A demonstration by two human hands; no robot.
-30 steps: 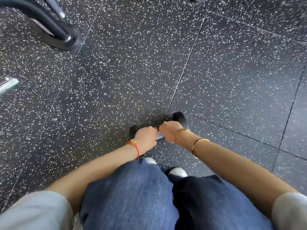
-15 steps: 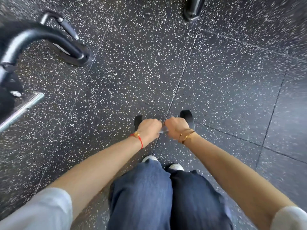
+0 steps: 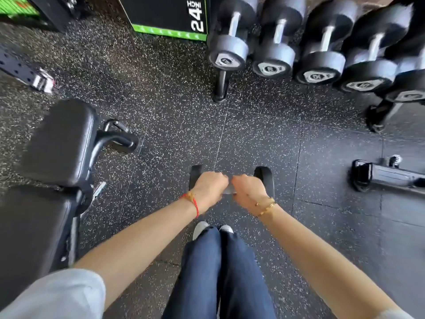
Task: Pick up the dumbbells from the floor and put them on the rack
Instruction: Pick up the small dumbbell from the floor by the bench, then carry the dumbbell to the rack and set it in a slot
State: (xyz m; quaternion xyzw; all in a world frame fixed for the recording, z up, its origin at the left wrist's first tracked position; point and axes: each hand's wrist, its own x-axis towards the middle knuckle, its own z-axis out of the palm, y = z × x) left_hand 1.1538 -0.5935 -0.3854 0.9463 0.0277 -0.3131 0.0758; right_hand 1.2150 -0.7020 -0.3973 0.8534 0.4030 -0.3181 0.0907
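Dumbbell (image 3: 264,178) is sitting at frame centre, handle crosswise, one black head showing at its 9 o'clock end and one at its 3 o'clock end. Whether it is clear of the floor (image 3: 253,139) cannot be told from this view.

Left hand (image 3: 208,187) is wrapping closed over the left half of the handle; right hand (image 3: 249,188) is wrapping closed over the right half. Knuckles are nearly touching at mid-handle, with only a sliver of grey bar showing between them. Judgement: both hands are taking one weight because it is heavy, and gripping at the middle is keeping the two heads balanced so neither end dips.

Arms are hanging straight down, with the legs and shoes (image 3: 201,227) at 6 o'clock just behind the weight. Judgement: the load is being kept close to the body for carrying.

Rack (image 3: 222,84) is standing at 12 to 2 o'clock, well apart from the hands, its row of dumbbells lying side by side with end caps facing the wearer. An open slot is not visible here.

Bench (image 3: 59,143) is occupying 9 o'clock, near the left arm. A plyo box (image 3: 170,14) marked 24 INCH is standing at 11 o'clock. Another piece of black equipment (image 3: 388,176) is lying at 3 o'clock; too blurred to identify.

Judgement: the carry to the rack is the step in hand; placing not yet done.
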